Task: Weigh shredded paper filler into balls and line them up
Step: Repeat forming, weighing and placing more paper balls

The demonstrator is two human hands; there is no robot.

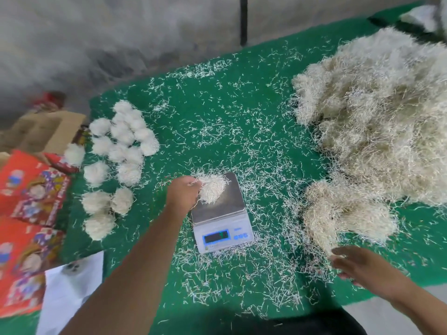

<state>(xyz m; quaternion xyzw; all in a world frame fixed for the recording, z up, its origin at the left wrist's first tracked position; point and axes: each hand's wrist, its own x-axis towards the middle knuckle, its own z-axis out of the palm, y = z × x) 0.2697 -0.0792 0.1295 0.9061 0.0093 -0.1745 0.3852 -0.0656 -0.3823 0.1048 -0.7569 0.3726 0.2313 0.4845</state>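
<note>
A small white digital scale (219, 213) stands on the green table cover (217, 112) in the middle. A wad of shredded paper (214, 189) lies on its steel pan, and my left hand (185, 192) grips that wad from the left. My right hand (355, 263) hovers with fingers spread at the near edge of a small heap of filler (343, 213), holding nothing. Several finished paper balls (116, 160) sit in loose rows at the left. A big pile of shredded filler (377, 112) covers the right side.
Loose shreds litter the whole cover. Red printed boxes (29, 213) and a brown carton (41, 131) stand off the table's left edge, with a white sheet (72, 293) near my left arm. A dark post (243, 20) rises behind the table.
</note>
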